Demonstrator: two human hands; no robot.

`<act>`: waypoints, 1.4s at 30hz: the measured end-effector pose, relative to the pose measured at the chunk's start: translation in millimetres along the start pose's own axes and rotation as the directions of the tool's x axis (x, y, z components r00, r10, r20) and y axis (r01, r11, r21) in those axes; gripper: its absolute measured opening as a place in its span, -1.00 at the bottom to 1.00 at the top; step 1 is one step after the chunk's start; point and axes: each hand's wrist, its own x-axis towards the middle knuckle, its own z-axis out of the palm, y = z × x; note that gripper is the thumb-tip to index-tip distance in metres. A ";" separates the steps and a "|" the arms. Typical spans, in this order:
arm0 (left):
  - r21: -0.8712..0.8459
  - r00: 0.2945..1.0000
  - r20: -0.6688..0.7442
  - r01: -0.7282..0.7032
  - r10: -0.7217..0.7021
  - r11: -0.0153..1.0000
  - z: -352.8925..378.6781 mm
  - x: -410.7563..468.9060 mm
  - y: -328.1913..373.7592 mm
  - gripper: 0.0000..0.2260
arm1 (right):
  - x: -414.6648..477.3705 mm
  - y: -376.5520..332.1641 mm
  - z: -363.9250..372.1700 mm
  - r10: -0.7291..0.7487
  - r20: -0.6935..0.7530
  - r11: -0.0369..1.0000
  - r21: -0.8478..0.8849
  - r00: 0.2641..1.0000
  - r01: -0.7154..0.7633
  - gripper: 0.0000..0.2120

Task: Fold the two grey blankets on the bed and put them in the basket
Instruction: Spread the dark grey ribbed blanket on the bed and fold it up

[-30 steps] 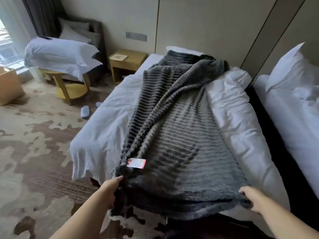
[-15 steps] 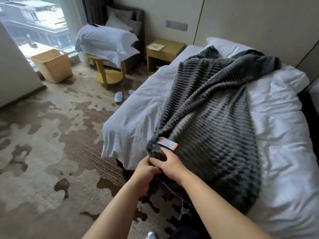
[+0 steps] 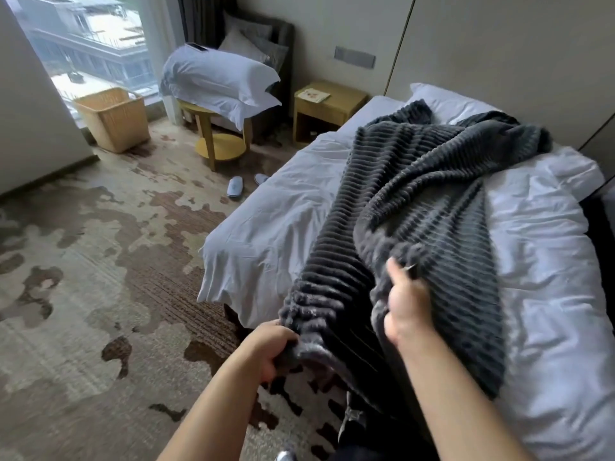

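Right hand [image 3: 404, 311] slid up blanket [image 3: 432, 194] (gripping).

The bed [image 3: 273, 227] wears a rumpled white cover; a ribbed grey blanket [image 3: 432, 181] lies lengthwise along it, bunched at the foot edge and spilling over; a white pillow [image 3: 442, 101] sits at the head. The patterned carpet [image 3: 83, 277] carries a tan basket [image 3: 113, 119] by the window, a round yellow table [image 3: 219, 148] stacked with two white pillows [image 3: 219, 78], a wooden nightstand [image 3: 329, 108] bearing a leaflet [image 3: 312, 95], and a pair of slippers [image 3: 235, 187] near the bed.
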 end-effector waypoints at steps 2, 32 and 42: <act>-0.108 1.000 0.017 0.006 -0.005 0.994 -2.7 -0.7 5.9 -0.86 | -6.9 -29.5 15.5 -0.150 0.194 0.986 0.105 0.970 0.132 -0.91; -0.066 0.987 -0.111 -0.124 0.116 0.990 22.6 4.9 2.5 -0.85 | -19.1 85.1 -115.0 0.366 0.233 0.588 -0.808 0.901 -0.030 -0.62; -0.022 0.985 -0.162 0.049 -0.052 0.999 83.1 83.4 -18.0 -0.86 | 42.1 125.1 -280.6 0.620 -0.392 0.323 -0.663 0.680 -0.676 -0.86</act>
